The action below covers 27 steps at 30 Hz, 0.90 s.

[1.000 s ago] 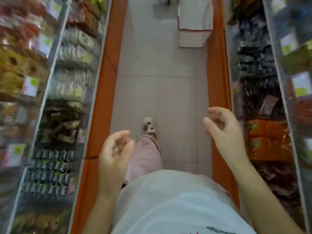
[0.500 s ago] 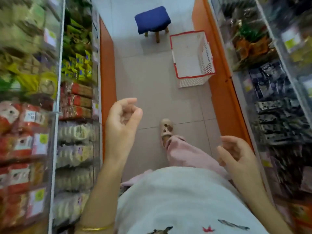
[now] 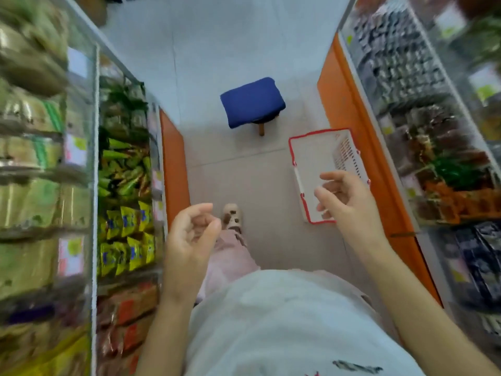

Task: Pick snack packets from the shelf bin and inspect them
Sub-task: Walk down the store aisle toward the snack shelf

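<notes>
Left hand (image 3: pixel 189 234) and right hand (image 3: pixel 344 196) both empty, fingers loosely curled. Nothing picked yet, likely. Yellow snack packets (image 3: pixel 127 240) sit in left shelf bin, near left hand: turn, pinch one by top edge. Narrow aisle; red-rimmed basket (image 3: pixel 320 132) by right shelf base, blue stool (image 3: pixel 252 101) beyond, mid-aisle.

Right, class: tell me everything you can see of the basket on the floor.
The basket is rectangular, white plastic by its look, with a red rim and slotted walls. It stands upright and open-topped on the pale tiled floor, close beside the orange shelf base on the right, nearer the person than the blue stool. Nothing shows inside it. The right hand overlaps its near corner in view, held above it; no contact shows.
</notes>
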Each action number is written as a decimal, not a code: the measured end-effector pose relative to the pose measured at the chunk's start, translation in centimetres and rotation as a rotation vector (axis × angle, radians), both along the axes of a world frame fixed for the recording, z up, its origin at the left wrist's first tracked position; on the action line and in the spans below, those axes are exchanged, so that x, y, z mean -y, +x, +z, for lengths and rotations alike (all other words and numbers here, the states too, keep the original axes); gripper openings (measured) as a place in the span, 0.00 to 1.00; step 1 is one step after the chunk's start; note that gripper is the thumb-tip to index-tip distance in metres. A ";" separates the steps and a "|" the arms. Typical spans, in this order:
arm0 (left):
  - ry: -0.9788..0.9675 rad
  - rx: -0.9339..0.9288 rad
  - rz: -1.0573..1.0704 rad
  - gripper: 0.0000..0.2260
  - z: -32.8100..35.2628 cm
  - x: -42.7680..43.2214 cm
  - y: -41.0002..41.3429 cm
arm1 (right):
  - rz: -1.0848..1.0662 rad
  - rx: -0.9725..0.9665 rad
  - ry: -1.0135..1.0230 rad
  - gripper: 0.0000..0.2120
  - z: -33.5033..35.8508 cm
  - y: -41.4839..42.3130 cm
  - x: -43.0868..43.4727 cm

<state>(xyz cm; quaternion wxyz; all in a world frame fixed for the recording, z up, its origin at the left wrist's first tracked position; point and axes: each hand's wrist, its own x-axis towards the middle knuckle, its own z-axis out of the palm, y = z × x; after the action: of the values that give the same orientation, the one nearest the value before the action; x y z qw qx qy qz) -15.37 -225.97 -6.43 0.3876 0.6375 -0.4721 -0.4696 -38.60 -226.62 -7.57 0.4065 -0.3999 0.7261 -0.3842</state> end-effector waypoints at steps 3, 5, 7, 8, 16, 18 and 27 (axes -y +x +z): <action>-0.026 0.057 -0.179 0.11 0.6 12.7 0.1 | -0.095 0.013 0.049 0.11 -0.5 0.8 6.8; -0.035 0.090 -0.356 0.10 1.4 22.3 -1.7 | -0.300 0.110 0.075 0.11 -0.8 0.3 10.8; -0.057 0.109 -0.408 0.10 2.0 24.7 -2.9 | -0.333 0.168 0.102 0.12 -0.5 1.1 9.7; -0.061 0.093 -0.472 0.10 2.1 27.6 -4.2 | -0.401 0.191 0.107 0.13 -0.8 0.9 10.2; 0.003 0.029 -0.802 0.10 1.5 49.8 -18.6 | -0.828 0.184 0.037 0.13 -4.2 -5.0 26.2; 0.020 0.029 -0.820 0.10 1.6 53.9 -21.0 | -0.827 0.154 0.018 0.13 -4.0 -7.9 31.7; 0.030 0.044 -1.093 0.13 -1.7 70.1 -32.5 | -0.863 0.099 -0.020 0.09 -6.2 -18.8 49.2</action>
<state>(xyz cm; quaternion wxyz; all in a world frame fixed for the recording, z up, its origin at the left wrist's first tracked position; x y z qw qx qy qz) -47.86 -296.05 -8.12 0.0682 0.3146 -0.7359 -0.5957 -57.35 -275.82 -13.73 0.2391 -0.0445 0.8027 -0.5445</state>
